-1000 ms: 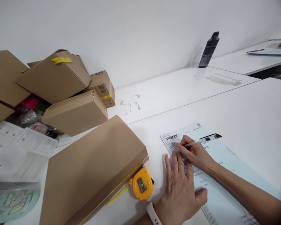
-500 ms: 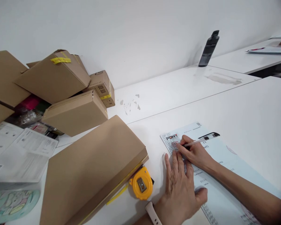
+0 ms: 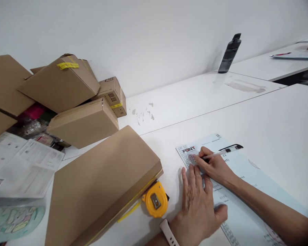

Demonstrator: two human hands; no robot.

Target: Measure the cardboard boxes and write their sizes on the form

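A pale blue printed form [image 3: 248,177] lies on the white table [image 3: 272,116]. My right hand [image 3: 215,167] pinches a white and black pen [image 3: 224,152], with its tip on the sheet's top left part near a logo. My left hand [image 3: 199,205] lies flat with fingers stretched out, pressing the form's left edge; a pale watch strap shows at the wrist. A yellow tape measure [image 3: 155,200] sits just left of that hand, touching a long flat cardboard box [image 3: 100,184].
Several cardboard boxes [image 3: 66,92] are piled at the left against the wall, with printed papers [image 3: 23,167] and a patterned pouch [image 3: 15,218] in front. A dark bottle [image 3: 229,53] leans at the wall. Another person's hand and papers [image 3: 295,54] are at the far right.
The pen's top shifts slightly as my right hand writes in place. My left hand stays put on the form.
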